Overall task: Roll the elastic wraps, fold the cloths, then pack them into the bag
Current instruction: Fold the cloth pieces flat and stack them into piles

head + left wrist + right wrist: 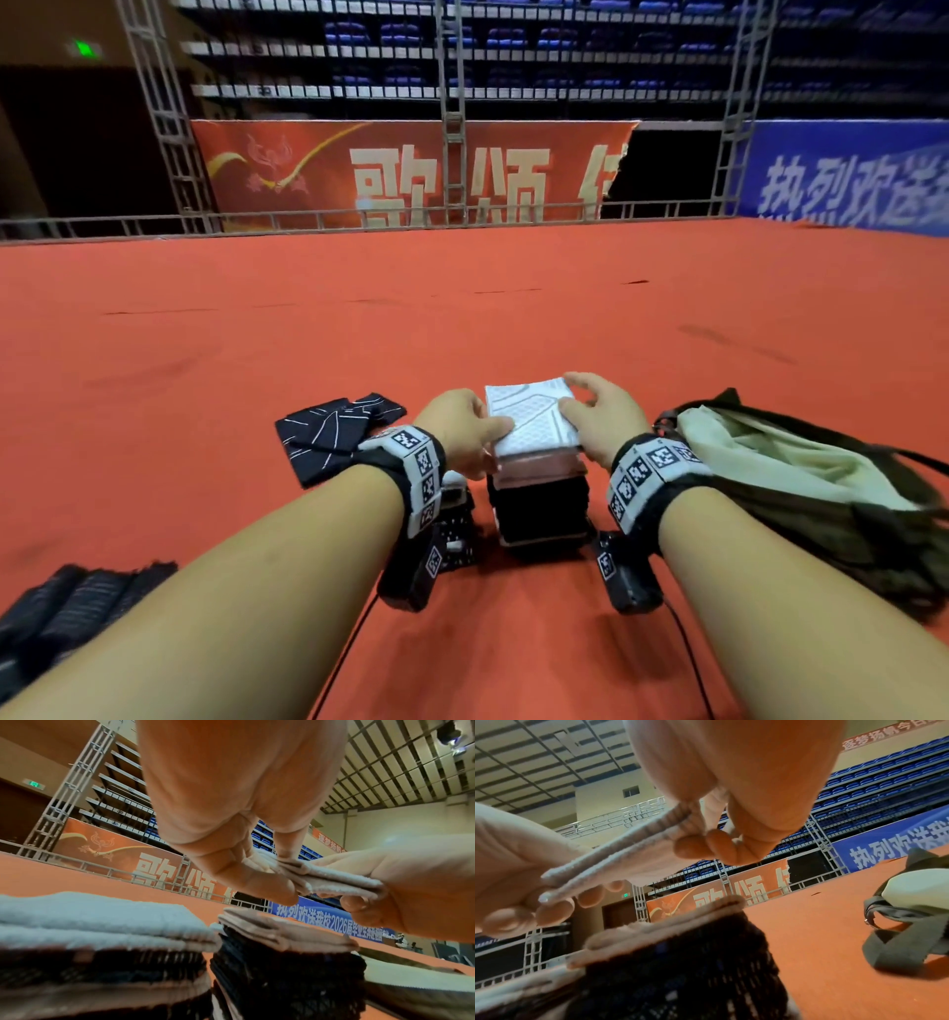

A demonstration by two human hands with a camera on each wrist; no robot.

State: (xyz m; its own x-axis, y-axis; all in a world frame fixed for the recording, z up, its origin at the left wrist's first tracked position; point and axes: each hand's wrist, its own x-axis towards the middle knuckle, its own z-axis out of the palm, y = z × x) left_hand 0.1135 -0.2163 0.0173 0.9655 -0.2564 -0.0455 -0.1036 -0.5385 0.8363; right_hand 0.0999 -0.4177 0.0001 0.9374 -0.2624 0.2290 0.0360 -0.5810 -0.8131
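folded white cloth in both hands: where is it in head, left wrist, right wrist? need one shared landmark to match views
Head: folded white cloth at lower centre, held between left hand and right hand, above the cloth stack.
Left wrist: right of centre, seen edge-on.
Right wrist: left of centre, edge-on, tilted.
Shared landmark: red banner with pale characters.

Red carpeted floor [462, 318] carries: stack of folded cloths [539, 509] centre, black patterned cloth [328, 437] left, dark rolled wraps [67, 601] near-left, open bag [801, 483] right.
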